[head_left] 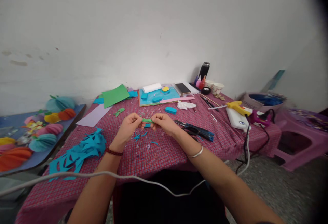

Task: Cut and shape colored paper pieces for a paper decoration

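A small green paper strip (147,120) is stretched between my two hands above the checked tablecloth (138,152). My left hand (130,126) pinches its left end, and my right hand (163,123) pinches the right end. Just under the strip a piece of blue paper (148,125) shows between the fingers; whether it is held or lies behind them is unclear. Blue and white paper scraps (137,137) are scattered below the hands. Scissors with dark handles (196,130) lie to the right of my right hand. Green leaf-shaped cutouts (119,111) rest behind my left hand.
Cut blue paper (87,149) heaps at left, near green sheets (115,96). A yellow glue gun (237,107) and white power bank (238,120) are at right. A white cable (128,176) crosses in front of my forearms. Paper pumpkins (42,142) sit far left.
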`<move>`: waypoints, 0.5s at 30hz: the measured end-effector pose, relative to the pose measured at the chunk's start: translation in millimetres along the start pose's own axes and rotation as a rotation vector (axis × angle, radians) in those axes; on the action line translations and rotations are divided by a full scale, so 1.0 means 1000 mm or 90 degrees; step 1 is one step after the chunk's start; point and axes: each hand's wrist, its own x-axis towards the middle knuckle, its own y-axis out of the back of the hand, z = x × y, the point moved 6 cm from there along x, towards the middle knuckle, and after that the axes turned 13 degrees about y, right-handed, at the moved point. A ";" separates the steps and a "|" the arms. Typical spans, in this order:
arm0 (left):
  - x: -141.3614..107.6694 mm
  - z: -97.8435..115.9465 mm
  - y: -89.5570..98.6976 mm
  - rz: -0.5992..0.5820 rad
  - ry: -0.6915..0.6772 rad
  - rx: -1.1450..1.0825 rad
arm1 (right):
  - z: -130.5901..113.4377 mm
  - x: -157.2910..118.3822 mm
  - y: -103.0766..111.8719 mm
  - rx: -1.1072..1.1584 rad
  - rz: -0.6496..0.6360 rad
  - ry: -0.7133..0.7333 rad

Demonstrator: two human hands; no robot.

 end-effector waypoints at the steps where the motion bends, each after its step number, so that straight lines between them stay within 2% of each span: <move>1: 0.000 0.000 -0.001 -0.001 0.000 0.002 | 0.000 0.000 0.000 -0.001 0.001 0.002; 15: 0.000 -0.001 0.002 0.055 0.015 0.004 | 0.000 -0.001 -0.003 0.013 0.009 -0.057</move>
